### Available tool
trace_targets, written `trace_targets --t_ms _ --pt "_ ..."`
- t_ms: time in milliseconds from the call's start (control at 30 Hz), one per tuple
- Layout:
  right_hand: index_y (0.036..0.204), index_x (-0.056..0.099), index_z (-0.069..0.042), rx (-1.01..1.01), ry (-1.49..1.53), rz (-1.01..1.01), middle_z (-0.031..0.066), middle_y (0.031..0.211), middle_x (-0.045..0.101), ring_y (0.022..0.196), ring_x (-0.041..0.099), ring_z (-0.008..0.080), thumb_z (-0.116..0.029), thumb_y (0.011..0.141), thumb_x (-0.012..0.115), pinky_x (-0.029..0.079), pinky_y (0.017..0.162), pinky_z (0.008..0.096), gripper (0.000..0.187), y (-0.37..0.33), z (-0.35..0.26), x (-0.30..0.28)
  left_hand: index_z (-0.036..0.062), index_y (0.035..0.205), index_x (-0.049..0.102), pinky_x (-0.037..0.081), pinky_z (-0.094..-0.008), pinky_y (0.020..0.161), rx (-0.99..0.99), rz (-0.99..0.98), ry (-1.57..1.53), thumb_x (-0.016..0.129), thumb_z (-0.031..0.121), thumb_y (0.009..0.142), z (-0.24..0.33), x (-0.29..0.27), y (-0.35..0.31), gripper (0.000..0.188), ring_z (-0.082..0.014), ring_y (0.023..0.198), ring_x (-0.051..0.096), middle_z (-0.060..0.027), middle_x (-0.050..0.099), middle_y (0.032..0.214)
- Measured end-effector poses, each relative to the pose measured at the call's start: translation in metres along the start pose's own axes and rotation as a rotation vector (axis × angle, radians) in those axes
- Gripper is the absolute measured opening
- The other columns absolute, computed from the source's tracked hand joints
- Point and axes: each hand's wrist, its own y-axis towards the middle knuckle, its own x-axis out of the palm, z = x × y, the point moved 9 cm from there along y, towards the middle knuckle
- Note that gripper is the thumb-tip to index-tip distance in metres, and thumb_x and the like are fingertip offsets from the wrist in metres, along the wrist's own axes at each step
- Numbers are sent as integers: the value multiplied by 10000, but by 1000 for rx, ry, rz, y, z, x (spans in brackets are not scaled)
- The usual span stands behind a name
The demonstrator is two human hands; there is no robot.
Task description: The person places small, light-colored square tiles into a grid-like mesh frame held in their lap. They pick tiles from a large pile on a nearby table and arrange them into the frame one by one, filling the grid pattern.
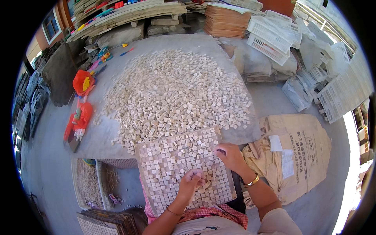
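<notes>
A square grid board (156, 172) rests tilted across my lap against the table edge. Many of its cells hold small pale stone mosaic tiles, and loose tiles (204, 194) lie scattered over them. My left hand (190, 183) is over the board's lower middle, its fingers curled together; what they hold, if anything, is hidden. At the board's right edge, my right hand (232, 157) has thumb and forefinger pinched at a small mosaic tile. Beyond the board spreads a large heap of loose mosaic tiles (176, 90) on the grey table (156, 42).
Left of the heap lie red plastic toys (83, 83). Below the table's left side stands a pale bin (102, 184) of small pieces, near stacked boards (105, 223). A beige sack (301, 156) lies at right. White plastic crates (274, 35) and stacked brown sheets (225, 21) stand behind.
</notes>
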Motion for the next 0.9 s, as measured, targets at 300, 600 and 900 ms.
trace_targets --t_ms 300,600,900 --pt "709 572 -57 -99 -316 -92 122 760 562 779 559 321 -109 756 544 454 654 422 76 32 29 21 -1 1051 515 450 -266 756 11 6 -39 521 159 904 2 -10 1 217 -140 802 529 -67 565 900" --pt "718 559 -45 -166 -365 -185 108 719 563 725 555 312 -125 790 545 443 661 416 109 37 30 23 -18 1028 541 447 -232 670 -32 46 -104 490 111 909 -1 -13 1 182 -116 742 540 -71 584 891" --pt "747 593 -50 -24 -281 34 122 743 579 749 569 312 -162 755 614 450 658 409 115 40 32 -9 -2 947 580 482 -244 643 -138 -156 -309 498 43 868 -11 0 1 122 -131 709 560 -79 601 863"
